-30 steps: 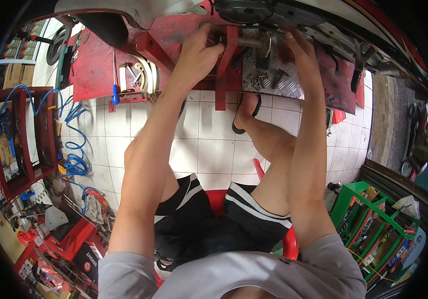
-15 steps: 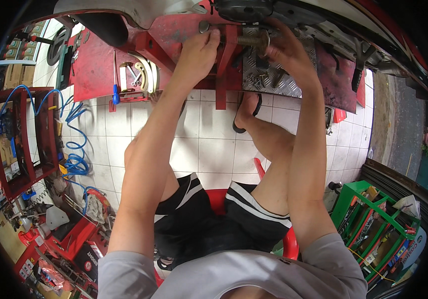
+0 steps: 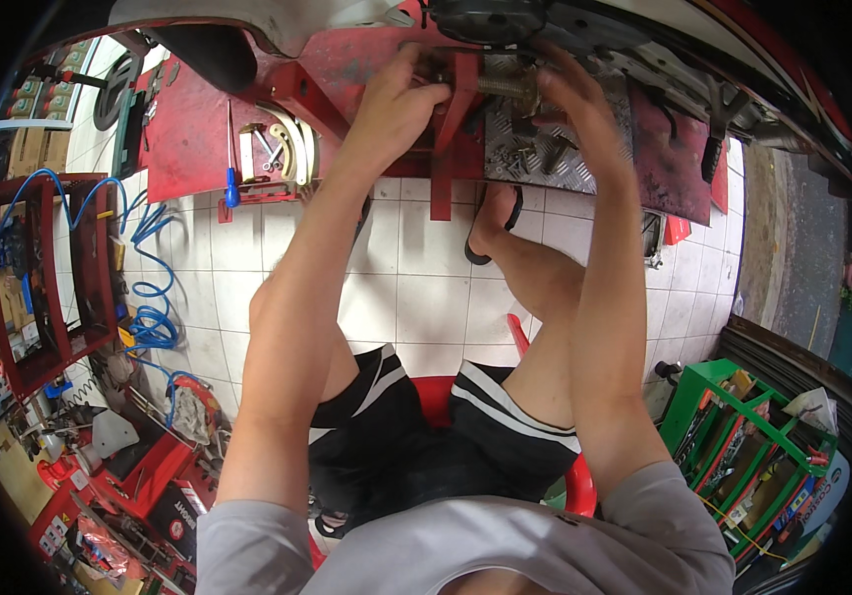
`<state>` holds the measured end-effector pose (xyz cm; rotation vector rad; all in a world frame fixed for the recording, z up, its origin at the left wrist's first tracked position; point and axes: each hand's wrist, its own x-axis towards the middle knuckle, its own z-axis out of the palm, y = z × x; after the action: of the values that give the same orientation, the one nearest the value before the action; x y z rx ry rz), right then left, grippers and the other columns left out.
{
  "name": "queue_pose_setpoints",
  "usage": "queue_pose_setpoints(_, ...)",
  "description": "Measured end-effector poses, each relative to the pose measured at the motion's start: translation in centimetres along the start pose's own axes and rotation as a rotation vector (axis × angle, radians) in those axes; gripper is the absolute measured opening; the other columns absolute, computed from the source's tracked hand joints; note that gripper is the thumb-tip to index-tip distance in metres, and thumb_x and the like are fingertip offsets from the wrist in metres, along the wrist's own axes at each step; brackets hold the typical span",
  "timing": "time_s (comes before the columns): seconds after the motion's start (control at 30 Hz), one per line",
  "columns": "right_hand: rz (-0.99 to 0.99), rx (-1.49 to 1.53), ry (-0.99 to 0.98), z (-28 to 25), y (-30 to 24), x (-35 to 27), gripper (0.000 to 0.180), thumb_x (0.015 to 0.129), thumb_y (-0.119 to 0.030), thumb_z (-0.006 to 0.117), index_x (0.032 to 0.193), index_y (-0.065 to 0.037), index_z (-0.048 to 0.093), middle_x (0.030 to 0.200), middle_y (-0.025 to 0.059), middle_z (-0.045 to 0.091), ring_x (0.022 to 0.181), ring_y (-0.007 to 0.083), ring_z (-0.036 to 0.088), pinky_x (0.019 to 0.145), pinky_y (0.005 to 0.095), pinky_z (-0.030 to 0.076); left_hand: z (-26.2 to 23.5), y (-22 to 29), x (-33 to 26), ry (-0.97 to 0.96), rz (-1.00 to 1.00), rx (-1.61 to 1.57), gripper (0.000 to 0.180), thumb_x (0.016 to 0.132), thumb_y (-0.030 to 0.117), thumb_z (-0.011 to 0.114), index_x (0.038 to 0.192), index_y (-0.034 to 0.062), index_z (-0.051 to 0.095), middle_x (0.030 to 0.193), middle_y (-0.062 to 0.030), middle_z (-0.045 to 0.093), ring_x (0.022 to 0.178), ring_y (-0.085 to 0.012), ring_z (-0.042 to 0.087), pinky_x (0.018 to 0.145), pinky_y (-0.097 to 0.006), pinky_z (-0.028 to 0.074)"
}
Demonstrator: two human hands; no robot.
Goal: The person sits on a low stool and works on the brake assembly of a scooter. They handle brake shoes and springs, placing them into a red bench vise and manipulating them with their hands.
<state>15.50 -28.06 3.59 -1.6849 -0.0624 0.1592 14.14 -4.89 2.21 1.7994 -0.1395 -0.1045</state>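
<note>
Overhead, both of my arms reach up to the red lift stand (image 3: 203, 139) that carries a vehicle's underside. My left hand (image 3: 396, 104) is curled closed around the upper end of the red upright bracket (image 3: 451, 119), thumb side toward the brass-coloured threaded shaft (image 3: 507, 84) that projects beside it. My right hand (image 3: 569, 99) sits at the far end of that shaft, fingers bent around it or a fitting on it; the fingertips are hidden, so I cannot tell how tight this grip is or whether a tool lies inside it. The shaft is horizontal, between the two hands and just above the chequered metal plate (image 3: 545, 149), where loose bolts (image 3: 530, 157) lie unfitted. By my judgement the work is midway: the shaft is seated in the bracket, yet the scattered hardware suggests fastening remains. A brake shoe (image 3: 297, 149) and a blue-handled screwdriver (image 3: 231, 183) rest untouched on the stand. Compared with a second ago, my left hand has shifted from the bracket's left face to its top, and my right hand has dropped slightly along the shaft. I am seated on a red stool (image 3: 574, 486) over white floor tiles (image 3: 416, 297).
</note>
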Motion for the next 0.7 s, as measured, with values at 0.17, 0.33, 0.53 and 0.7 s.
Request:
queue_pose_setpoints(0.17,0.189,-0.139,0.03,-0.3,-0.6,0.0,0.06,0.092,-0.036,0.061,0.139,-0.002,0.045,0.092,0.0114,0.068,0.071,0.0185,0.068,0.066,0.0279,0.051,-0.4,-1.1,0.5,0.039,-0.059,0.079,0.033,0.087,0.024,0.057,0.107,-0.0022,0.06,0.086,-0.013,0.067,0.081,-0.0238,0.064,0.075,-0.034,0.048)
queue_pose_setpoints(0.33,0.005,-0.087,-0.094,-0.7,-0.4,-1.1,0.064,0.09,-0.042,0.062,0.138,-0.003,0.045,0.09,0.009,0.066,0.074,0.018,0.066,0.066,0.0271,0.048,-0.1,0.1,0.0,0.067,-0.114,-0.036,0.036,0.089,0.029,0.058,0.108,-0.0008,0.061,0.081,-0.0112,0.067,0.074,-0.0193,0.063,0.069,-0.032,0.047)
queue_pose_setpoints(0.53,0.007,-0.117,0.075,0.3,-0.2,-0.9,0.058,0.093,-0.041,0.058,0.136,-0.004,0.047,0.074,0.0047,0.061,0.06,0.0145,0.059,0.055,0.0271,0.044,-0.3,-0.1,-0.1,-0.013,-0.083,-0.068,0.035,0.088,0.023,0.055,0.116,0.0024,0.058,0.095,-0.0052,0.064,0.08,-0.0124,0.062,0.065,-0.025,0.046)
queue_pose_setpoints(0.7,0.141,-0.177,0.158,-1.1,1.9,0.3,0.054,0.09,-0.035,0.059,0.134,-0.003,0.051,0.098,0.0116,0.068,0.082,0.0154,0.065,0.067,0.0288,0.049,0.0,0.0,0.1,-0.034,-0.127,-0.024,0.033,0.089,0.022,0.053,0.114,0.0025,0.058,0.094,-0.0057,0.064,0.081,-0.0135,0.062,0.066,-0.026,0.046)
